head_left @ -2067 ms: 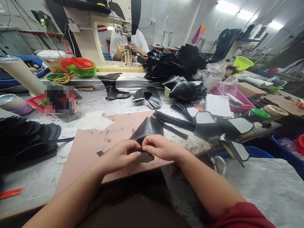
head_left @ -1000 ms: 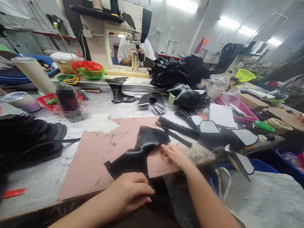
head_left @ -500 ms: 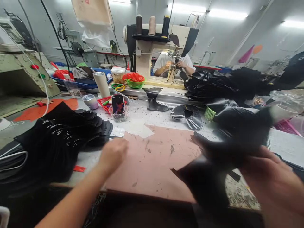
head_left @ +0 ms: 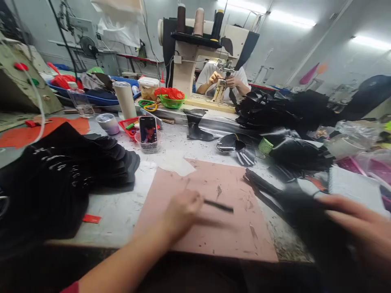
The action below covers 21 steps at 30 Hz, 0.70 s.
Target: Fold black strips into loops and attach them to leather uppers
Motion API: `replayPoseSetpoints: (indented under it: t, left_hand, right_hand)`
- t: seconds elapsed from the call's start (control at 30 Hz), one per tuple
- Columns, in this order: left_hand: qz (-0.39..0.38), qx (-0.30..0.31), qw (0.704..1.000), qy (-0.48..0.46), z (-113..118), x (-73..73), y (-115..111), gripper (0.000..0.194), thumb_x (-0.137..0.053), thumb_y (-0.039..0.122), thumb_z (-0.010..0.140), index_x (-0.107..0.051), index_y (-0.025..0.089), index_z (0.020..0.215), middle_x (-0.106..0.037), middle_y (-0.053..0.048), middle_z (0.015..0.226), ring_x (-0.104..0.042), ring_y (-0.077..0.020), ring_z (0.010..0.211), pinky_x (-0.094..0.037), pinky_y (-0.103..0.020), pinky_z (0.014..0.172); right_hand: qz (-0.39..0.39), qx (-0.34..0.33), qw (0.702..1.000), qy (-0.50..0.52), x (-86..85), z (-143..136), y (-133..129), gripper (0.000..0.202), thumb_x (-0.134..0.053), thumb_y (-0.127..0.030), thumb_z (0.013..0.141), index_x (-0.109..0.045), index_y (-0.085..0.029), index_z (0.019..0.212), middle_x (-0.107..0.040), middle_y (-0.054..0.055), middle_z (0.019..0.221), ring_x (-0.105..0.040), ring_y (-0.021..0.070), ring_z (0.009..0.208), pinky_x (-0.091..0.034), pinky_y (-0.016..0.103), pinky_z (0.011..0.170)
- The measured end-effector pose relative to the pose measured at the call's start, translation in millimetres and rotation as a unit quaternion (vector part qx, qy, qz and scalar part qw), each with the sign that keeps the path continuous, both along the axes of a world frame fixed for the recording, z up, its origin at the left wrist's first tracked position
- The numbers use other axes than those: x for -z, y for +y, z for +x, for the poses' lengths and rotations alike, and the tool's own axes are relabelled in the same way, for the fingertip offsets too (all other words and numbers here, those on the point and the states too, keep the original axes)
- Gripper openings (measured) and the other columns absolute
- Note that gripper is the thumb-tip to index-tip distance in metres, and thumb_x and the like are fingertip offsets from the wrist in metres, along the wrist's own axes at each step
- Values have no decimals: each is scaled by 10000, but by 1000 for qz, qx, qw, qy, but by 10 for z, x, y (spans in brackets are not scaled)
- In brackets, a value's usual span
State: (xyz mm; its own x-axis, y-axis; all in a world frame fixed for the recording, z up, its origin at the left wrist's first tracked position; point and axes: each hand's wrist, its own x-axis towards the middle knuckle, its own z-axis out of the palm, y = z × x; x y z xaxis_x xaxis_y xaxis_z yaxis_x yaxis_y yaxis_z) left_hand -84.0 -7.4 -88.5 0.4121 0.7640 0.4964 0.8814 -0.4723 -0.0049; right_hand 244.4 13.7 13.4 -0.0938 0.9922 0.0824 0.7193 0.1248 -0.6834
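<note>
Over the pink mat (head_left: 220, 232), my left hand (head_left: 185, 207) is closed on a thin dark strip (head_left: 218, 205) that sticks out to the right. At the right, my right hand (head_left: 357, 219) grips a black leather piece (head_left: 317, 219), both smeared by motion; the piece hangs down past the table's front edge. Narrow black pieces (head_left: 265, 189) lie at the mat's right side. A large stack of black pieces (head_left: 91, 158) stands left of the mat. White paper (head_left: 177, 163) lies at the mat's back left corner.
A phone (head_left: 148, 129) leans in a clear tub. Behind are a tumbler (head_left: 124, 99), a green bowl (head_left: 172, 101) and a sewing machine (head_left: 185, 73), with a person's hands beyond it. A black heap (head_left: 284, 110) and a notebook (head_left: 354, 187) are at the right.
My left hand has moved right from the stack's edge to above the mat, with the dark strip. My right hand has shifted right with the black piece, uncovering more of the mat. The view has tilted slightly.
</note>
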Motion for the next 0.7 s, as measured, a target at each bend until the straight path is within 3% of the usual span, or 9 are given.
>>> replayPoseSetpoints:
  t: [0.07, 0.17, 0.27, 0.4, 0.53, 0.7]
  left_hand:
    - [-16, 85, 996, 8, 356, 123, -65, 174, -502, 216, 807, -642, 161, 895, -689, -50, 864, -613, -165, 751, -474, -264, 672]
    - [-36, 126, 991, 4, 485, 180, -122, 289, -485, 209, 814, -589, 107, 1064, -661, -124, 1036, -606, -237, 920, -469, -357, 796]
    - [-54, 110, 992, -23, 293, 106, -117, 313, -380, 190, 857, -569, 134, 1101, -640, -125, 1087, -594, -236, 964, -464, -376, 829]
    - [-62, 106, 990, -75, -14, -15, -232, 252, -380, 205, 869, -630, 182, 878, -673, -74, 887, -617, -183, 793, -492, -303, 704]
    - [-56, 74, 991, -95, -197, 25, -450, 194, -440, 236, 853, -628, 191, 856, -659, -56, 827, -612, -177, 743, -488, -291, 675]
    - [-11, 52, 996, -73, -310, 105, -632, 153, -481, 206, 833, -620, 162, 878, -655, -72, 802, -608, -198, 720, -485, -309, 649]
  right_hand:
    - [-94, -79, 991, -56, -49, -298, -31, 219, -461, -433, 765, -582, -254, 731, -626, 42, 679, -584, 229, 642, -452, 336, 558]
    - [-113, -126, 978, -120, -45, -554, -3, 202, -416, -351, 792, -523, -199, 712, -589, 22, 665, -552, 198, 660, -418, 306, 594]
    - [-104, -140, 977, -124, -10, -550, 14, 173, -391, -303, 809, -511, -190, 755, -584, 16, 705, -535, 177, 673, -396, 287, 609]
    - [-80, -146, 977, -133, -48, -446, -16, 160, -398, -289, 828, -525, -202, 782, -595, 3, 716, -547, 168, 678, -395, 271, 615]
    - [18, -149, 974, -168, -221, -495, 41, 155, -419, -272, 824, -563, -217, 841, -627, -2, 738, -575, 164, 690, -398, 260, 629]
    - [158, -138, 950, -231, -502, -748, 173, 161, -425, -186, 750, -580, -207, 788, -600, -7, 653, -546, 149, 599, -366, 254, 563]
